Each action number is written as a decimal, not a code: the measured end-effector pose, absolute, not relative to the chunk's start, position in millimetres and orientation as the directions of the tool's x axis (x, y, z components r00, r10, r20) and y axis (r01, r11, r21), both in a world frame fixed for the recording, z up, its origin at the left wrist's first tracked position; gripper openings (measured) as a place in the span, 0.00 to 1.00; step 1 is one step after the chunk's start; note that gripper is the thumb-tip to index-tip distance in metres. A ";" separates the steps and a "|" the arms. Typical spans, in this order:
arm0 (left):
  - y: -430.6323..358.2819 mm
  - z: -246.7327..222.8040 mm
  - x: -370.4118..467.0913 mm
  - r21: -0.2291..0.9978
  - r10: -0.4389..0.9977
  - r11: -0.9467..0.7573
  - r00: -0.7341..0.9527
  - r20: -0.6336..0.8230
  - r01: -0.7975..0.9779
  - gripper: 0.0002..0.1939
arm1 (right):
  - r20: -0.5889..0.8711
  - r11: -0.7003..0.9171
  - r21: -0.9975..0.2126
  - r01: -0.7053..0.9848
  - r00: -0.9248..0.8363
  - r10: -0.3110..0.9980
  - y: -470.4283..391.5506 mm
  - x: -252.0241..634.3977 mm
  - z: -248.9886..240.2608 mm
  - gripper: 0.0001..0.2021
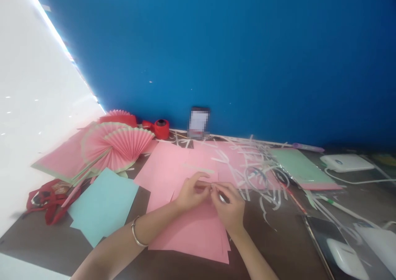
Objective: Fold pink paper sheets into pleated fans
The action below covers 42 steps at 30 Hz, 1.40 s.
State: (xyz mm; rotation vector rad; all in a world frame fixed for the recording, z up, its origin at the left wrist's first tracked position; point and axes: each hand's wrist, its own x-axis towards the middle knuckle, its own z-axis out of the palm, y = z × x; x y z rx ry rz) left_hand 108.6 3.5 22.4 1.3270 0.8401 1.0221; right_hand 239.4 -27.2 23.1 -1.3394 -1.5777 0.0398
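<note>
Both of my hands meet above a spread of pink paper sheets (188, 238), fingertips touching. The thumb and fingers of my left hand (190, 193) are pinched, and a metal bangle (136, 232) circles that wrist. My right hand (230, 208) is closed in a pinch against the left fingertips. Whatever lies between the fingers is too small or hidden to name. A small white-and-dark patch shows inside the right hand's curl; I cannot tell what it is. Just beyond the fingers, a thin pale green paper strip (198, 168) lies across the pink paper.
Pleated pink fans (130, 144) and light blue-green sheets (105, 205) lie left. A red tape roll (161, 129) stands near the blue wall. White paper scraps (244, 160), a green packet (300, 164), a phone (321, 230) with a white case (346, 257), and a cabled white device (346, 163) are right.
</note>
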 end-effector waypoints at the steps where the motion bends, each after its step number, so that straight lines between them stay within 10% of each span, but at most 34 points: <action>1: 4.4 22.1 109.3 0.988 0.933 0.002 0.357 0.053 -0.151 0.14 | 0.640 0.366 -0.612 0.701 0.166 0.750 -27.5 239.0 23.5 0.05; 26: 10.8 20.8 112.8 0.904 0.931 0.228 0.353 -0.094 -0.361 0.21 | 0.380 0.125 -0.828 0.546 0.383 0.842 -22.2 244.2 22.7 0.08; 37: 28.1 14.0 102.4 0.876 0.961 0.262 0.189 -0.200 -0.404 0.22 | 0.227 -0.107 -0.950 0.295 0.881 0.415 -0.6 344.7 9.2 0.15; 42: 28.9 16.1 101.2 0.871 0.951 0.278 0.247 -0.188 -0.405 0.22 | 0.440 -0.121 -0.849 0.515 0.815 0.377 -4.8 368.1 10.9 0.18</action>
